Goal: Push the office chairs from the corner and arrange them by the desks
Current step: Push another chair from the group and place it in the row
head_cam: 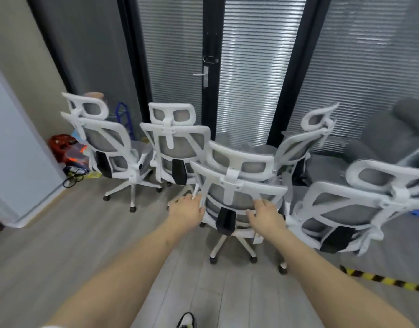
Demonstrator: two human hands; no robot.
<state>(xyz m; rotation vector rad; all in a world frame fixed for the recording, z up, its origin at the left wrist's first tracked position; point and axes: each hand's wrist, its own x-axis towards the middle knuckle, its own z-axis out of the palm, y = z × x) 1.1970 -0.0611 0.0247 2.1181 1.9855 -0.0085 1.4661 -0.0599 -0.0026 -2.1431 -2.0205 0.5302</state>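
Reaching forward with both arms, the person has the left hand [186, 213] at the left upright of the nearest chair [239, 185], fingers extended and touching the white frame of its backrest. The right hand [265, 215] lies against the lower mesh of the same backrest, fingers loosely spread, holding nothing. Whether either hand has actually curled behind the frame cannot be told; both read as wide, pressing or about to press.

Placement of the hands, 1 at each side of the backrest, suits steering: a castered chair swivels if pushed from 1 point only.

The nearest chair stands on the wood-look floor [61, 245], its back to the camera. 4 further white-framed chairs stand around it: the far-left chair [102, 140], the middle chair [177, 143], the turned chair [307, 138] near the door, and the right chair [350, 207] just beside the 1 in hand. All remain clustered before the glass door [210, 67] with its blinds. No desk is in view.

Judgement: the task is at an early stage, with the first chair being engaged. Risk: castors catching the right chair's base during withdrawal.

Bags and clutter [66, 147] sit against the left wall; hazard tape [381, 281] marks the floor at right.
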